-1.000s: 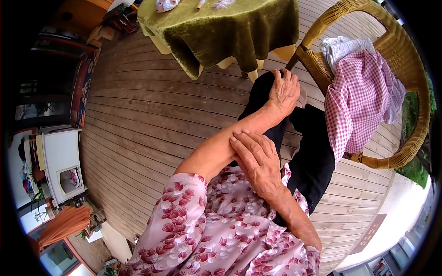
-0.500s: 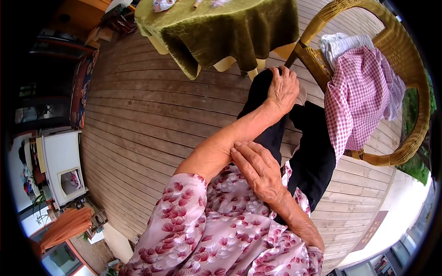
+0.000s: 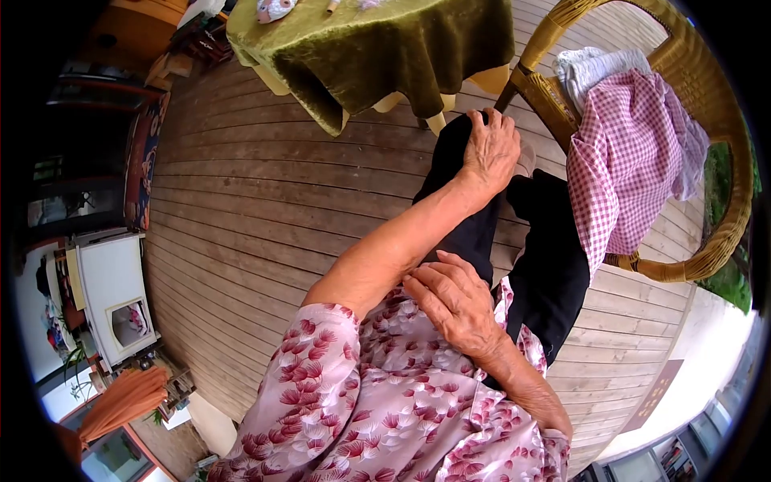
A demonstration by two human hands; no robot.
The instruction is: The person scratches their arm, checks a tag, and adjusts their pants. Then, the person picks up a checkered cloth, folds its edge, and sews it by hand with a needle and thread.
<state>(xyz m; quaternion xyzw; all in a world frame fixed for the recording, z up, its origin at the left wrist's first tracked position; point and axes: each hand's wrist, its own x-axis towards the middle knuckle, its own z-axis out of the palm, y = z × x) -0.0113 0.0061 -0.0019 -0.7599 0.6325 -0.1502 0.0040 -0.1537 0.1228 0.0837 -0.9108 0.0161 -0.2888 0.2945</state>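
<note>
My left hand rests on a knee in black trousers, its fingers bent loosely over it and holding nothing. The bare left forearm stretches across in front of the floral shirt. Just below that forearm, near the elbow, is my right hand, back up, with slightly bent fingers and no object visible in it. Its fingertips are close to the forearm; whether they touch it is unclear.
A table with a green velvet cloth stands ahead. At the right, a wicker chair carries a pink checked cloth and a pale cloth. A white cabinet and orange fabric are at the left, beyond the plank floor.
My right hand has shifted down off the left forearm, towards the body, and its fingers are a little more bent. The left hand stays on the knee. The view has shifted slightly.
</note>
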